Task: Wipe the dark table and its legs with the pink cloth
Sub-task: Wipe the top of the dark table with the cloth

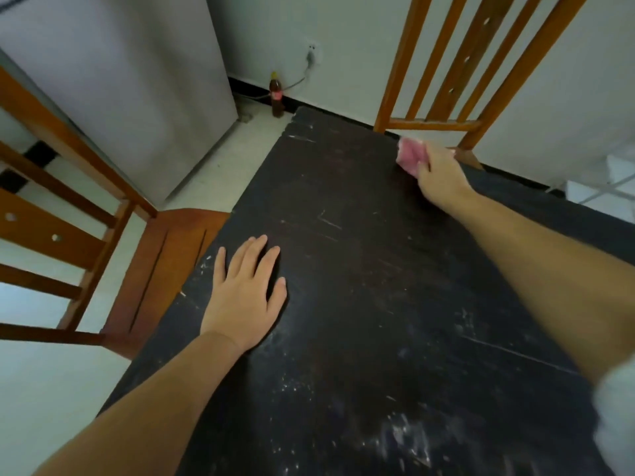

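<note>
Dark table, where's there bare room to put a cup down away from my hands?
The dark table is bare between the left hand, flat near the left edge, and the right hand gripping the pink cloth at the far edge; the near end is bare too. Wooden chairs crowd those two edges.

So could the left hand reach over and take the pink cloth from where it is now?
Probably not without leaning. The left hand lies flat near the dark table's left edge, while the pink cloth is gripped by the right hand at the far edge. Nothing lies between them; the distance looks like the only obstacle.
</note>
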